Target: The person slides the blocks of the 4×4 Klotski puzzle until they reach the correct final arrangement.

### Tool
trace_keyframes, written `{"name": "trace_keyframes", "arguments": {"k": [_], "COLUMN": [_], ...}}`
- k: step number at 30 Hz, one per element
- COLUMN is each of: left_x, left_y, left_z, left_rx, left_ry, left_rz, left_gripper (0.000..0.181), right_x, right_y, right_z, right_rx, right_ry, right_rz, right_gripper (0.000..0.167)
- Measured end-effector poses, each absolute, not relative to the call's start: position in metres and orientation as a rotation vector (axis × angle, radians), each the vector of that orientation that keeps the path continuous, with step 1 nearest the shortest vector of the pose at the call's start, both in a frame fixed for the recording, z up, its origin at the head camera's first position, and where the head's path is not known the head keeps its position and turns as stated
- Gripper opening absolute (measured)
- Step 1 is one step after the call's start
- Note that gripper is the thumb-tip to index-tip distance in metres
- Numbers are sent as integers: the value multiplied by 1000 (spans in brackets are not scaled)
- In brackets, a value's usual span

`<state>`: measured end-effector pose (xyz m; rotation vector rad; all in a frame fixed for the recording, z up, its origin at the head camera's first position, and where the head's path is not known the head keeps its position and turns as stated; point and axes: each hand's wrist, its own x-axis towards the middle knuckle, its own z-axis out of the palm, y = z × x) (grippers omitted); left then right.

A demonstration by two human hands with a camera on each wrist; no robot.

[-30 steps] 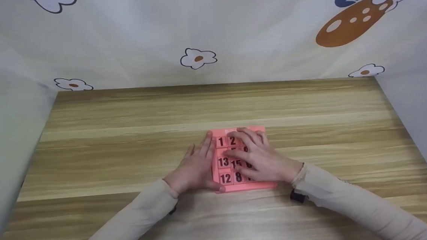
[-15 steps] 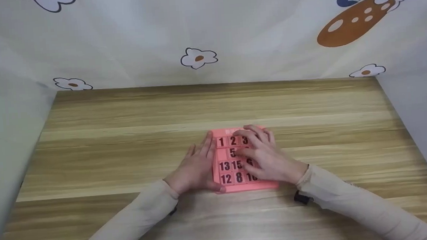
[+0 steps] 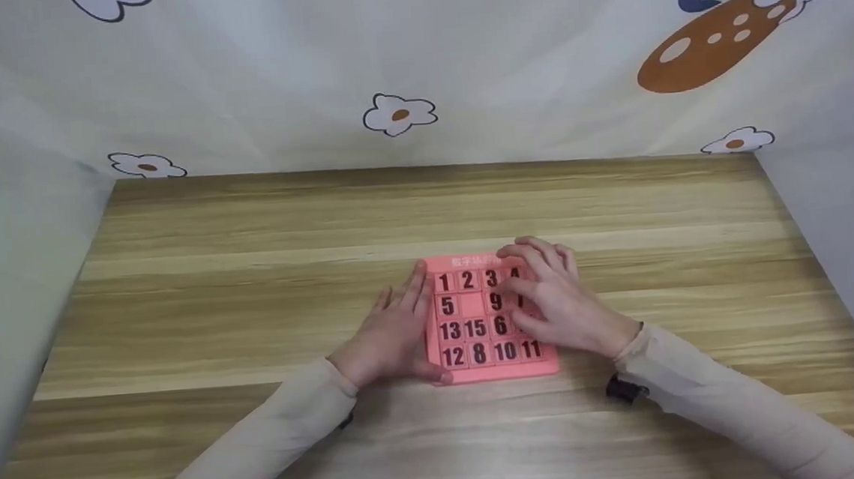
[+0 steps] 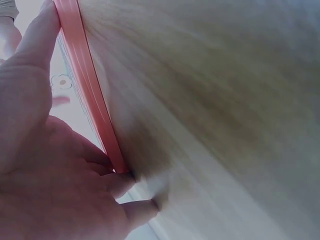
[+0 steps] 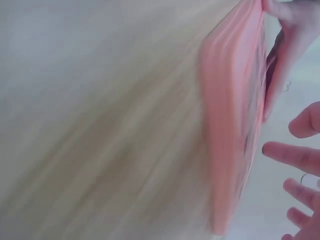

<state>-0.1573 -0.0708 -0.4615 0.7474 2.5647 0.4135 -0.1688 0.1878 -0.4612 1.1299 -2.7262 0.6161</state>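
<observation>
A pink number slide puzzle lies flat on the wooden table, its numbered tiles facing up. Tile 5 sits at the left end of the second row, with a vacant slot just right of it. Along the puzzle's left edge rests my left hand, fingers straight and thumb at the near left corner. The left wrist view shows this hand against the frame's side. My right hand is over the right-hand columns, partly hiding several tiles. In the right wrist view its fingers are spread, apart from the puzzle.
The wooden table extends around the puzzle on all sides. A pale curtain with flowers and a carrot print hangs along the far edge. Pale walls stand at both sides.
Tile 13 has slid down into line with its row, then tile 5 left by one slot. My right hand has drawn back to the right, uncovering more tiles. The left hand stays put.
</observation>
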Motion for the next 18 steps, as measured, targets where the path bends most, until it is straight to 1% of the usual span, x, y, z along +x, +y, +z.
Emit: {"name": "trace_keyframes", "arguments": {"k": [2, 6, 8, 12, 14, 16, 18], "left_x": [-158, -159, -159, -159, -159, -159, -158], "left_y": [-70, -70, -70, -70, -70, -70, -71], "left_z": [-461, -461, -461, -461, -462, -462, -461], "left_rx": [742, 736, 736, 738, 740, 738, 737], "left_ry": [2562, 2562, 2563, 2554, 2552, 2550, 2552], "left_rz": [410, 408, 409, 414, 413, 403, 399], "left_gripper": [136, 136, 136, 136, 136, 135, 135], "right_x": [-168, -164, -163, -163, -163, -165, -166], "right_y": [195, 201, 202, 201, 202, 203, 206], "right_z": [-462, -463, -463, -465, -465, -465, -464], "right_rx": [1131, 1152, 1182, 1317, 1378, 1422, 1461], "right_ry": [-2734, -2764, -2782, -2814, -2806, -2777, -2746], "right_rz": [607, 618, 615, 578, 579, 628, 690], "right_gripper": [18, 20, 25, 41, 44, 40, 31]}}
